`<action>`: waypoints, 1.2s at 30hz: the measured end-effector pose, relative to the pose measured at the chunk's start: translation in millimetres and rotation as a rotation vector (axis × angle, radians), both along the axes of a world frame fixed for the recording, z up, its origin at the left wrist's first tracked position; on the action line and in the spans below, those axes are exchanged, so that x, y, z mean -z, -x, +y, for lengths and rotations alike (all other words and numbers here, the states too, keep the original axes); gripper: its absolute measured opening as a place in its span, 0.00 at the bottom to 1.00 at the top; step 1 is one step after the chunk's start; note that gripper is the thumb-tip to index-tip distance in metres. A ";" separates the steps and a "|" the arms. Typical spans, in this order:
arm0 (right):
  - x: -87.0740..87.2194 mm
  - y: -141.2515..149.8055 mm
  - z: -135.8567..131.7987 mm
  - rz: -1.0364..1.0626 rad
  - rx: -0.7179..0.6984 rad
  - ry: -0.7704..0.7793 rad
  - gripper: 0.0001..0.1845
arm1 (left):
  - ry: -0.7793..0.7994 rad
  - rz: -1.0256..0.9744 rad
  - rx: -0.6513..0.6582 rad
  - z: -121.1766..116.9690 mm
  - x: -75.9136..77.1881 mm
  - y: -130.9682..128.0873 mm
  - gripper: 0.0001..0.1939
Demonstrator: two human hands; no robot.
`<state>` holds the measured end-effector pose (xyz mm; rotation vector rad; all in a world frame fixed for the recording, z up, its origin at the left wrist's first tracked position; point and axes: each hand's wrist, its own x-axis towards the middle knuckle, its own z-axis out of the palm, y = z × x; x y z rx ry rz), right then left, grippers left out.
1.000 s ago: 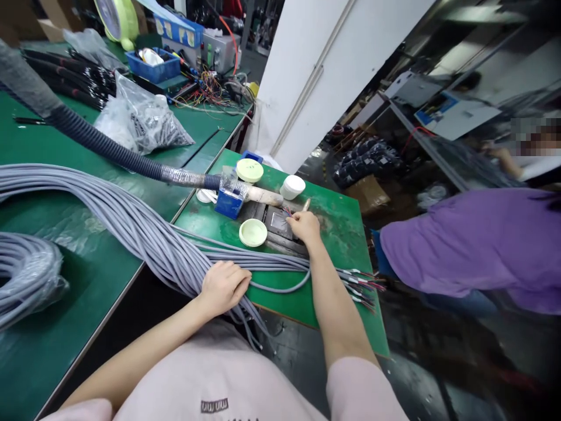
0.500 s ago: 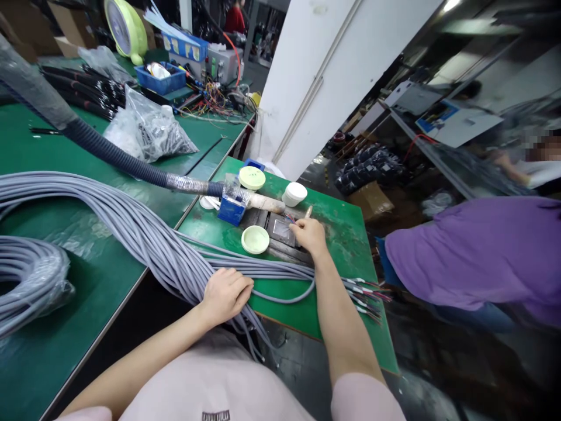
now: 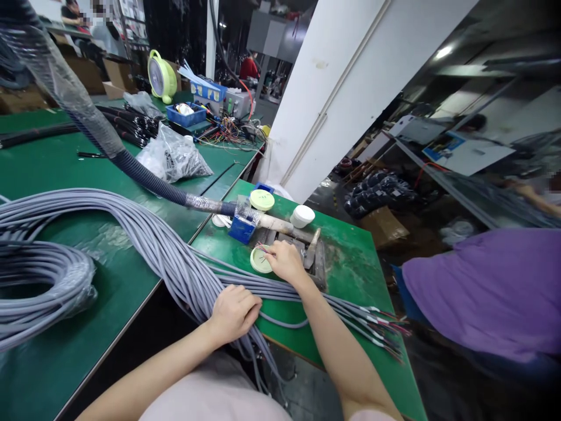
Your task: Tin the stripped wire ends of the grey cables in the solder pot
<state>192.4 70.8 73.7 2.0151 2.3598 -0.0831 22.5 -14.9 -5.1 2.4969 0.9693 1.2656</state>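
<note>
My left hand is curled over a thick bundle of grey cables at the table's near edge. With closed fingers, my right hand pinches one cable's thin coloured wires. Their loose ends stick out to the left, over a shallow pale green dish; whether they touch its contents I cannot tell. Behind that hand lies a dark metal plate, partly covered by it, with a worn flat-bladed tool on it. Other cables' stripped ends fan out at the right.
A ribbed hose runs to a blue box beside the plate. A white tub and a pale green lid stand behind. A coiled cable lies left. A person in purple is close on the right.
My right hand has moved left with the wires, from over the metal plate to the pale green dish. My left hand stays on the cable bundle. The camera view has shifted.
</note>
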 end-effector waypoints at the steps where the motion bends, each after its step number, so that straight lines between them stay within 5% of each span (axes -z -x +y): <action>1: 1.6 0.9 0.1 -0.010 0.005 0.001 0.14 | -0.002 0.000 0.000 0.2 0.0 0.1 0.07; 11: -3.4 -25.8 0.1 0.065 0.057 -0.090 0.16 | -0.013 0.013 -0.002 0.9 -0.5 1.8 0.07; 20: 15.2 -85.9 18.6 0.127 0.415 -0.154 0.15 | 0.011 0.032 0.034 2.8 2.8 3.8 0.06; 36: 37.8 -98.0 30.5 0.147 0.505 -0.095 0.12 | -0.002 0.051 0.023 3.1 2.0 3.2 0.06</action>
